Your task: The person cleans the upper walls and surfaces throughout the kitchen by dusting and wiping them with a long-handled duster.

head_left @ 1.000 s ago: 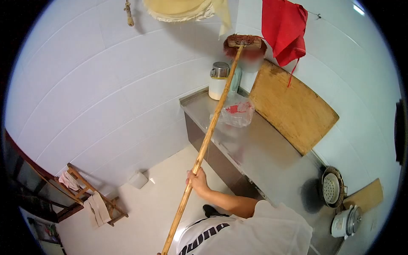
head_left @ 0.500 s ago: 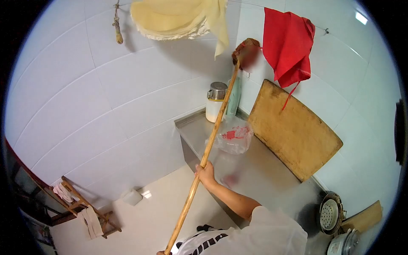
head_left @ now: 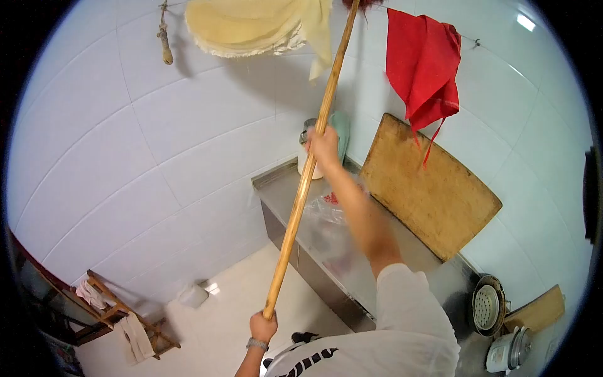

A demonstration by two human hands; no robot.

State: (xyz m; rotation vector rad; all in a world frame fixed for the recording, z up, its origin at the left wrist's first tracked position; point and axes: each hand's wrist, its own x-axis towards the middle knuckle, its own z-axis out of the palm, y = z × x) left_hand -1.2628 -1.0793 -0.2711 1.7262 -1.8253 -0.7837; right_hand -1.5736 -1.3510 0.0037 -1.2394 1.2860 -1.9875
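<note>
A long wooden pole slants up across the view. Its shaggy reddish-brown head is cut off by the top edge, near the wall corner. My right hand is wrapped round the pole's upper part, in front of a white flask with a metal top. Lower down, my left hand, with a watch on the wrist, closes round the pole's bottom end. A red cloth hangs on a line right of the head, and a pale yellow cloth hangs to its left.
Below the corner runs a metal counter with a clear plastic bag on it. A large wooden board leans on the wall. Farther right are a strainer and a cooker. A wooden folding chair stands at lower left.
The pole has risen, taking its head up to the top edge of the view. My right hand has moved up, and my left hand has come into fuller view at the lower end.
</note>
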